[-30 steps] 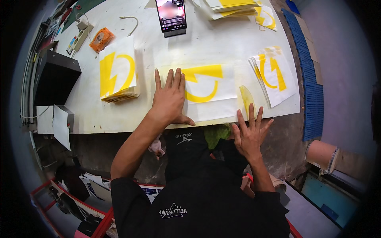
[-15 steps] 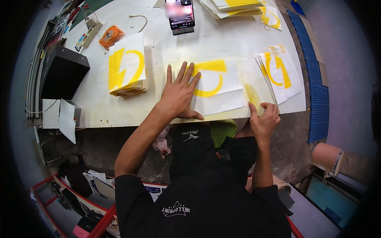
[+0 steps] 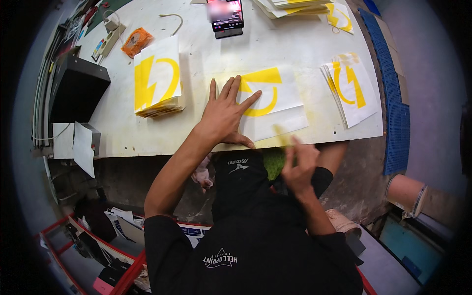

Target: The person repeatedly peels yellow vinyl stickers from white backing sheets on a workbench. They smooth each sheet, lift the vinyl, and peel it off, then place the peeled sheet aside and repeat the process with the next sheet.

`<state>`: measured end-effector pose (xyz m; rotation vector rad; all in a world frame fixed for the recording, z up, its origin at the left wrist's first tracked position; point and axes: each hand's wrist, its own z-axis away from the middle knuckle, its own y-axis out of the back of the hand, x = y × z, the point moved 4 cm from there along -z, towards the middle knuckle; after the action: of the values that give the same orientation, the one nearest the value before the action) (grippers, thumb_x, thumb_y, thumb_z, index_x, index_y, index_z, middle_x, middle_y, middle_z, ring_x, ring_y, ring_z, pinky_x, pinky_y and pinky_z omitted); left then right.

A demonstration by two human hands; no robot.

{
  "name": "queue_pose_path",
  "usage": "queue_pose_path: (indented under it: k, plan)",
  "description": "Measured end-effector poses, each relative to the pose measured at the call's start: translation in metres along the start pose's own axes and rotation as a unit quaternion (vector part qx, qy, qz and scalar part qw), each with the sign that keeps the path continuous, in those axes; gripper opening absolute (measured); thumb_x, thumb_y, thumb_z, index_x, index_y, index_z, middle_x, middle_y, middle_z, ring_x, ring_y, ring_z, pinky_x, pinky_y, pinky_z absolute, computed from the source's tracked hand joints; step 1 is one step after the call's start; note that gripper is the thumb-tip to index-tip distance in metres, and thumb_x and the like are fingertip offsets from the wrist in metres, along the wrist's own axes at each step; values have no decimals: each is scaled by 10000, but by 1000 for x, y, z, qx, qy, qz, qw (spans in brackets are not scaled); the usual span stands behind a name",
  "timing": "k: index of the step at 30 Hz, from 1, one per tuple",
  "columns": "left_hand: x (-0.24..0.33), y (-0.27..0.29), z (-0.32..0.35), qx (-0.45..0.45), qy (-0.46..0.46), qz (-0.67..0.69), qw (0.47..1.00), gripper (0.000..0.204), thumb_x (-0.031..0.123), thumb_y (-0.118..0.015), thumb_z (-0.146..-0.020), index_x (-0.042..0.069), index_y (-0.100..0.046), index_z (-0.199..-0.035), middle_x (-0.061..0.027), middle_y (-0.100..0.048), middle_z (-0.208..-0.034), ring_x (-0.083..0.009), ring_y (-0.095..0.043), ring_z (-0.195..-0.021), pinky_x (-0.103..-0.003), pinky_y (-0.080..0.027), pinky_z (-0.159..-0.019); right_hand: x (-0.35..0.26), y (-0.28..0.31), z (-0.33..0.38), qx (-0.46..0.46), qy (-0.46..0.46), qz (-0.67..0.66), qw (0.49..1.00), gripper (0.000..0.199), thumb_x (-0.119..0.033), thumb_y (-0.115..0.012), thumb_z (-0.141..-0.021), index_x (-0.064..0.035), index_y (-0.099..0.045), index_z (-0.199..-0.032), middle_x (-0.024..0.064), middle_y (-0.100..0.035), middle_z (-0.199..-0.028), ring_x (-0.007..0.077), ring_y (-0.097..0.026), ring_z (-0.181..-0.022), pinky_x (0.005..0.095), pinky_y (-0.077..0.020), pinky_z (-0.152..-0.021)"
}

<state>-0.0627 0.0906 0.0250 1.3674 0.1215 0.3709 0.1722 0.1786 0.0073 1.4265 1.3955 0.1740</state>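
Note:
A white sheet with a yellow print [image 3: 282, 101] lies near the front edge of the table, its lower part a plain white strip with a crease line above it. My left hand [image 3: 223, 113] presses on the sheet's left side, fingers spread flat and thumb near the table edge. Held in my right hand [image 3: 301, 167], just off the table's front edge, is a flat yellowish oval tool [image 3: 280, 133]. Motion smears this tool, and its tip reaches over the strip's lower edge; whether it touches the paper I cannot tell.
A stack of folded yellow-printed papers [image 3: 157, 81] stands at left, with a looser pile [image 3: 350, 88] at right. Farther back are a phone on a stand [image 3: 226, 17], an orange packet [image 3: 136, 42], a power strip [image 3: 112, 39] and more stacked papers [image 3: 300, 7]. A black box [image 3: 81, 88] sits at far left.
My right hand has moved left and toward my body with the yellowish tool, from beside the right pile to the sheet's lower right. My left hand has stayed on the sheet.

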Motion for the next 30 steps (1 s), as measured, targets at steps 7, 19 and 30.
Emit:
queue_pose_path:
  k: [7,19,30]
  plan:
    - [0,11,2,-28,-1,7,1000,1373,903,-761,-504,320,-297,-1658,-328,-184,-1671,-479,-199,-1561,-689,-113,-1246,-2,21,-8,-26,-1,-95,995,348,10,-696,-885,7,-686,-1233,92,-628,-860,274,-584,-805,414,-400,-845]
    - [0,0,0,7,10,47,999,1191,812,-768,-670,316,-315,-1653,-322,-152,-1679,-504,-154,-1565,-700,-125,-1239,-35,16,-7,-15,69,-120,990,353,29,-739,-845,4,-697,-1195,93,-624,-860,270,-584,-780,414,-404,-841]
    - [9,-6,15,19,-11,65,998,1428,842,-827,-494,285,-248,-1675,-309,-108,-1702,-518,-94,-1578,-708,-76,-1242,37,21,-13,42,17,144,988,386,-37,-747,-868,9,-699,-1248,71,-653,-854,239,-589,-786,410,-380,-905]
